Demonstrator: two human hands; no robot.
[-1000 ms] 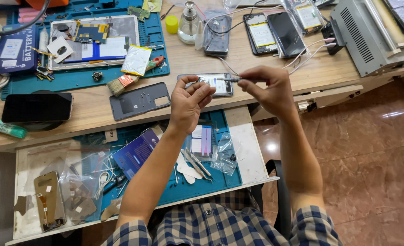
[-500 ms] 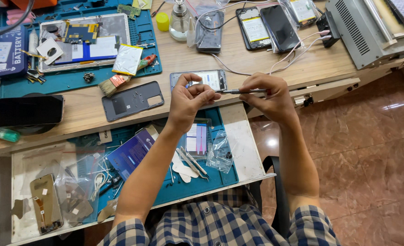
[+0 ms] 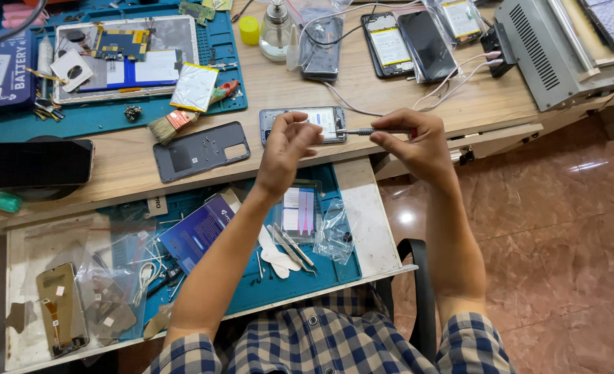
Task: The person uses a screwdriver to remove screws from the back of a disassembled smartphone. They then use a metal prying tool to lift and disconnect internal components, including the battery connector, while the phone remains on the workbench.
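Your right hand pinches a thin screwdriver in its fingers, the tip over the opened phone on the surface. Your left hand has its fingers curled over the phone. The back cover already lies beside; the inside work seems unfinished.

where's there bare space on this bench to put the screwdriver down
Bare wood lies between the grey back cover and the opened phone, and right of that phone toward the grey machine. The white drawer edge is free too. The blue mat and the drawer are crowded.
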